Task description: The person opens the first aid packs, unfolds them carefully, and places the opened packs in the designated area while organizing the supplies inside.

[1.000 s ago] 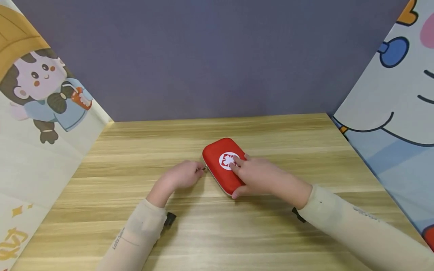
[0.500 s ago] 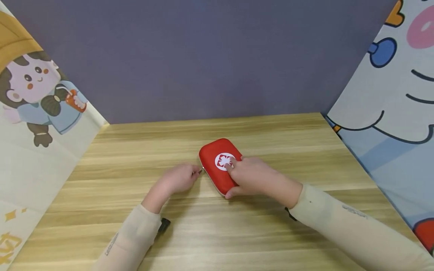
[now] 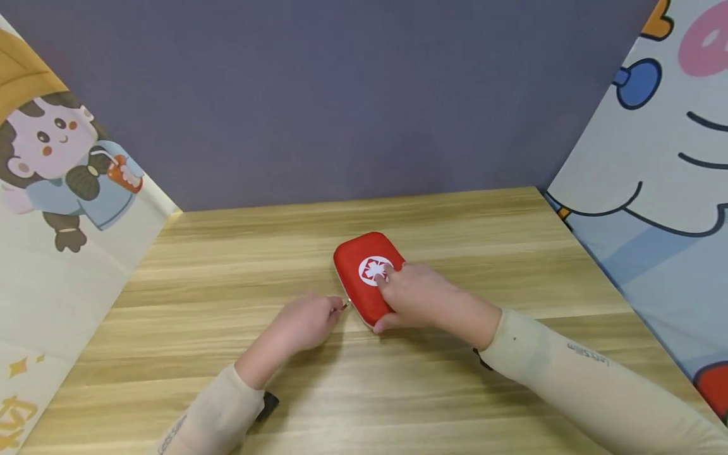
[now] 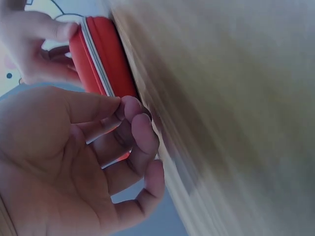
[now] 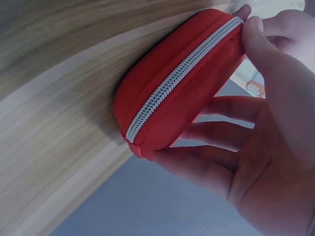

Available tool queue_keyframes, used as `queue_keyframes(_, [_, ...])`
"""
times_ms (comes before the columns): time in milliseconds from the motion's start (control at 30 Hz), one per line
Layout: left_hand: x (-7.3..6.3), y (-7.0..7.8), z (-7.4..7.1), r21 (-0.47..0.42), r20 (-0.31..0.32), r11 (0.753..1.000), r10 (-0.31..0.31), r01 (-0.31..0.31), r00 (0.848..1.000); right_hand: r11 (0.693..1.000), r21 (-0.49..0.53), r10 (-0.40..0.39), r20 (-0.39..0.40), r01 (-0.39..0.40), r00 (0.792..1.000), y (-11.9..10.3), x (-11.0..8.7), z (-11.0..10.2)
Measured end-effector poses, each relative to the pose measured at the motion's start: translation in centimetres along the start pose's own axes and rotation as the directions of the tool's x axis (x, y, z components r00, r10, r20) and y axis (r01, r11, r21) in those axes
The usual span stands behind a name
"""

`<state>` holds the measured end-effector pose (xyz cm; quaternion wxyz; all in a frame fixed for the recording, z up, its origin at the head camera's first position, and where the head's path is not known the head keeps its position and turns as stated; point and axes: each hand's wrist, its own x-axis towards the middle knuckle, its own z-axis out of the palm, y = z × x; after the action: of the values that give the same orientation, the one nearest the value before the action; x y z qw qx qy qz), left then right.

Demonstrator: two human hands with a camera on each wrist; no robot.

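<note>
A red zippered first-aid case (image 3: 358,253) with a white round emblem lies at an angle on the wooden table. My left hand (image 3: 304,321) pinches the small zipper pull (image 3: 346,304) at the case's left edge. In the left wrist view, thumb and index finger meet beside the zipper and mostly hide the pull. My right hand (image 3: 423,294) holds the case at its near right part, fingers over the lid and thumb at the near corner. The silver zipper teeth (image 5: 170,83) look meshed along the side seen in the right wrist view.
The wooden tabletop (image 3: 227,246) surrounds the case. A grey-purple panel (image 3: 352,101) rises at the back edge. Cartoon-printed walls stand at the left (image 3: 34,272) and right (image 3: 620,158).
My left hand has slid toward me along the case's left edge with the zipper pull. My right hand keeps its hold, and the case stays in place. The head view has shifted slightly.
</note>
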<state>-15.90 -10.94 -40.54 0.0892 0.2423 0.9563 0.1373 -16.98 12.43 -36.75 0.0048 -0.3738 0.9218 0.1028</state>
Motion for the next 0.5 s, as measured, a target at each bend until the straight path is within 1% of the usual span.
queue_keyframes(233, [-1.3, 1.3, 0.3, -0.053, 0.038, 0.998, 0.023, -0.021, 0.999, 0.999, -0.038, -0.002, -0.007, 0.002, 1.0, -0.2, 0.3, -0.1])
queue_keyframes(400, [-2.0, 1.8, 0.3, -0.073, 0.038, 0.997, 0.039, -0.036, 0.999, 0.999, -0.044, -0.002, -0.016, 0.001, 1.0, -0.4, 0.5, 0.0])
queue_keyframes(500, [-2.3, 2.1, 0.5, -0.064, 0.038, 0.996, 0.065, -0.062, 0.997, 0.999, -0.042, 0.003, -0.009, -0.004, 1.0, -0.5, 0.5, 0.0])
